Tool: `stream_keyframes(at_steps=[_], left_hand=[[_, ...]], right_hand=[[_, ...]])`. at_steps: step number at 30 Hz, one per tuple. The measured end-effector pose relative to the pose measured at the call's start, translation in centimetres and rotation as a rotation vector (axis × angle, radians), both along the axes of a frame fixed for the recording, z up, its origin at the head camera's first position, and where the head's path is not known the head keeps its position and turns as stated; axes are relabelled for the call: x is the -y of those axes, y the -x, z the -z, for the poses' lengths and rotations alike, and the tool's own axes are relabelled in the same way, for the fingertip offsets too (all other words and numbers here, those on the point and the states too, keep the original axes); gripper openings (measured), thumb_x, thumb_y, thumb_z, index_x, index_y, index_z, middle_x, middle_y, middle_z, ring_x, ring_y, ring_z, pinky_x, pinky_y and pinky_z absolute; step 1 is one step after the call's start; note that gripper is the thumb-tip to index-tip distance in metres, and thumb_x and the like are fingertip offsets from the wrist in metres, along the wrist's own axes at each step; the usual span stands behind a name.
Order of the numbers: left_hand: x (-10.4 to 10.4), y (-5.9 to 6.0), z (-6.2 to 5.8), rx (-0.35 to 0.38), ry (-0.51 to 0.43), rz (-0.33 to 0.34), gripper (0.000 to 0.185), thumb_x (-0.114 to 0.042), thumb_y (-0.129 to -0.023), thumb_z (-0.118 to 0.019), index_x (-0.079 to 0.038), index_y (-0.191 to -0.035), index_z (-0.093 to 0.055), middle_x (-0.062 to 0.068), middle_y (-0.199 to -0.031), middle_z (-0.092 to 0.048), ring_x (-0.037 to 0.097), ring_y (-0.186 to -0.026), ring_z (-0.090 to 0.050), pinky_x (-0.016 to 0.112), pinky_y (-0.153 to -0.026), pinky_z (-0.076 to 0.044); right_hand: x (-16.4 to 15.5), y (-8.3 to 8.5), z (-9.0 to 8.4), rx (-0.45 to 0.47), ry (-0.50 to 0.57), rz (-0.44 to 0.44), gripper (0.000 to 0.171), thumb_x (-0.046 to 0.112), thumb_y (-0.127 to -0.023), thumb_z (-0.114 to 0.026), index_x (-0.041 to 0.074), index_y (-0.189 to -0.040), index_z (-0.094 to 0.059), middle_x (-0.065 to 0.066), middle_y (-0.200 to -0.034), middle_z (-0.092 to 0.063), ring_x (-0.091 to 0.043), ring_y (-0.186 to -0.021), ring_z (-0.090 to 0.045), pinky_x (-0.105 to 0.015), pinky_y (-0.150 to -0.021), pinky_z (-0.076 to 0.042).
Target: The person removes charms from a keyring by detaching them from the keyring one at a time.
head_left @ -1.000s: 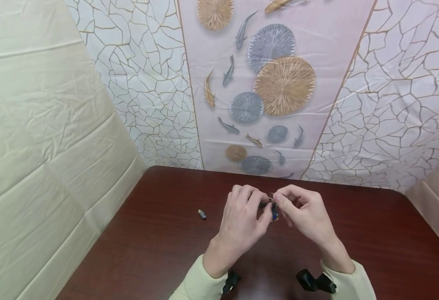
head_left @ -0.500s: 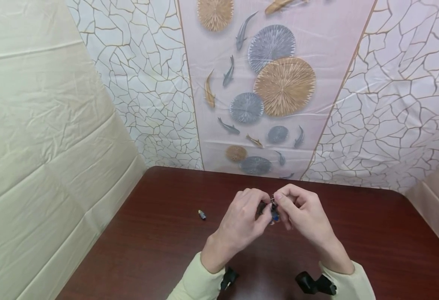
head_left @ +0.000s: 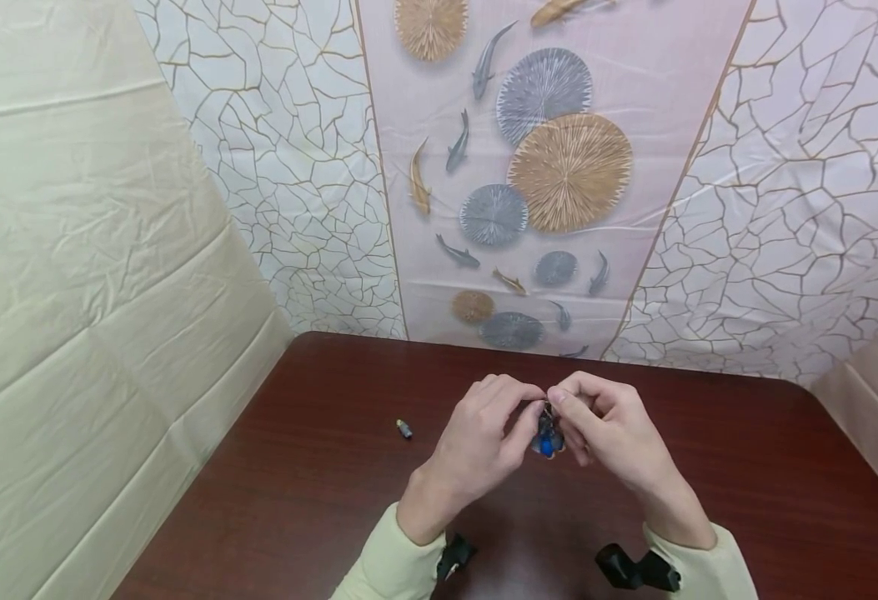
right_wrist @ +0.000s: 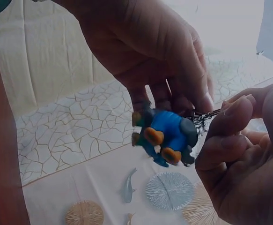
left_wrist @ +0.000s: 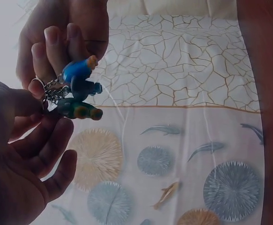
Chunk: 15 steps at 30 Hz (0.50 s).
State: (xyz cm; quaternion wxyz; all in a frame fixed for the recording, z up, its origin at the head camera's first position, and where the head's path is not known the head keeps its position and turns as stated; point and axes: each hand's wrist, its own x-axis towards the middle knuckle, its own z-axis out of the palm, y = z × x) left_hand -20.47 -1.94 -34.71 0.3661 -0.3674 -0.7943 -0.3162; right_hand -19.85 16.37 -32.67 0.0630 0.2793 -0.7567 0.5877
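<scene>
You have two hands in view and one small blue figurine charm with orange feet on a short silver chain (head_left: 546,437); a second dark green figure with orange tips (left_wrist: 77,110) hangs just beside the blue one in the left wrist view, so count two figures on the one chain. One small grey-and-blue cylindrical cap (head_left: 404,429) lies alone on the dark red wooden table (head_left: 746,475).

Your left hand (head_left: 484,442) and right hand (head_left: 604,433) meet above the table's middle, fingertips touching at the chain. Your right hand pinches the chain between thumb and forefinger; your left hand has its fingers curled and closed on the chain's other end. The charm hangs between them, clear of the table.

The cap sits at 9 o'clock from the hands, well apart from them. The patterned wall covering with fish and round fan shapes (head_left: 544,167) rises at 12 o'clock behind the table; a plain cream sheet (head_left: 71,292) covers the wall at 9 o'clock. Your own fingers hide most of the chain in the head view.

The blue figure's long axis runs roughly vertical, chain end up at 12 o'clock, body hanging toward 6 o'clock. In the right wrist view its orange feet (right_wrist: 154,136) face the camera.
</scene>
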Motion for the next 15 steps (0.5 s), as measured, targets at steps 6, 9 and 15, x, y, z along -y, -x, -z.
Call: stream_keyframes(at_steps=[6,9,15], left_hand=[[0.15,-0.09,-0.04,0.062,-0.036,0.032,0.005,-0.013,-0.093,-0.064,-0.011,-0.097,-0.066,-0.003,-0.088,-0.065,0.008,-0.08,-0.055,0.012,-0.071,-0.043],[0.29,-0.09,-0.11,0.103,-0.046,0.041,0.005,-0.013,-0.094,-0.064,-0.011,-0.097,-0.066,-0.002,-0.089,-0.065,0.008,-0.081,-0.054,0.013,-0.072,-0.044],[0.73,-0.18,-0.22,0.21,-0.125,0.093,0.004,-0.013,-0.094,-0.063,-0.011,-0.095,-0.066,-0.002,-0.088,-0.066,0.005,-0.078,-0.054,0.011,-0.069,-0.046]], right_hand=[[0.11,-0.26,-0.09,-0.037,0.006,-0.007,0.017,0.004,-0.099,-0.054,0.003,-0.083,-0.06,-0.005,-0.05,-0.046,-0.015,-0.036,-0.043,-0.033,-0.033,-0.034],[-0.04,-0.27,-0.13,-0.049,-0.017,-0.014,0.014,0.003,-0.098,-0.054,0.005,-0.087,-0.062,-0.004,-0.053,-0.049,-0.015,-0.037,-0.044,-0.03,-0.034,-0.034],[-0.65,-0.14,-0.13,-0.119,-0.117,-0.019,0.014,0.001,-0.095,-0.059,0.014,-0.097,-0.064,-0.002,-0.066,-0.058,-0.015,-0.045,-0.05,-0.026,-0.038,-0.039]])
